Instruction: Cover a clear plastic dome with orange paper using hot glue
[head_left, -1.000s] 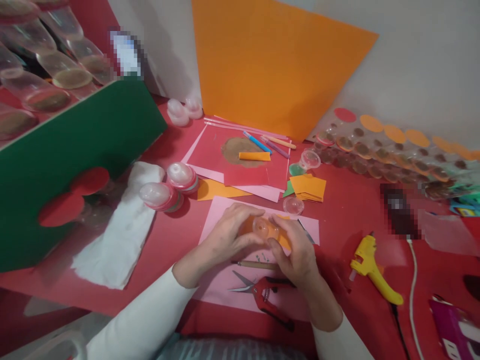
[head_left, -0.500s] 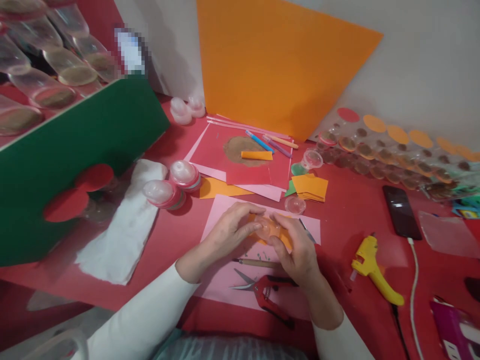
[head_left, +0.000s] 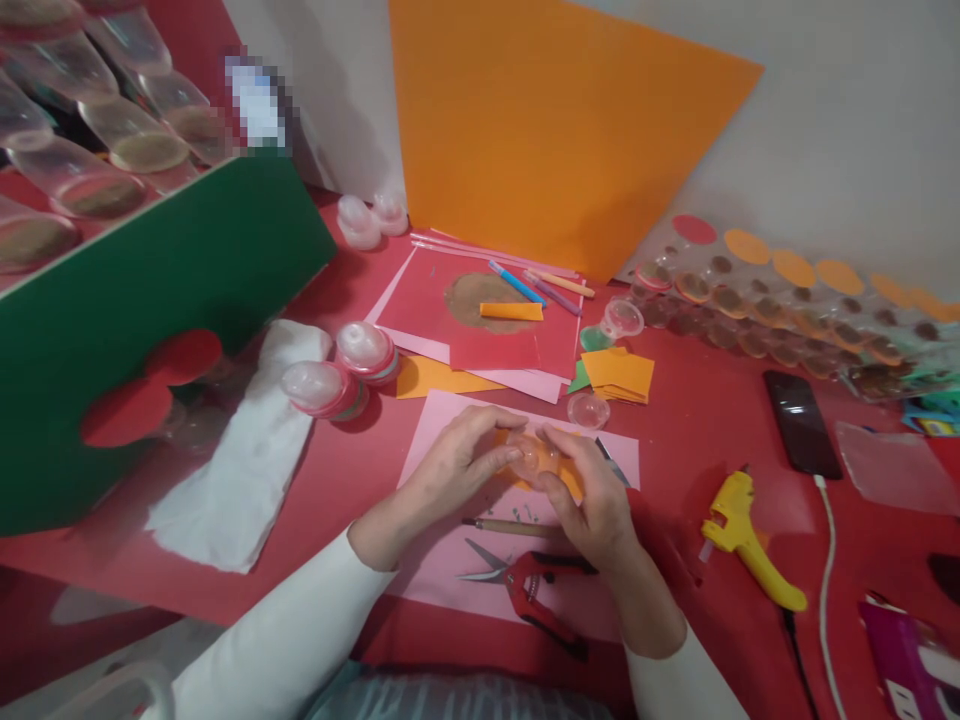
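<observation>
Head view, just below centre: your left hand [head_left: 454, 468] and right hand [head_left: 598, 495] pinch the clear cup [head_left: 532, 456] between curled fingers [head_left: 487, 420] over orange paper [head_left: 570, 482]; grip evenly, as it may flex.

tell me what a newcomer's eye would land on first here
The big orange sheet upright at the back, before the pale wall, would probably catch the eye first, then perhaps the green panel at the left. Front and centre, the left hand and right hand hold a small clear plastic piece above a pink sheet. To their right, a yellow glue gun rests on the red tabletop.
</observation>
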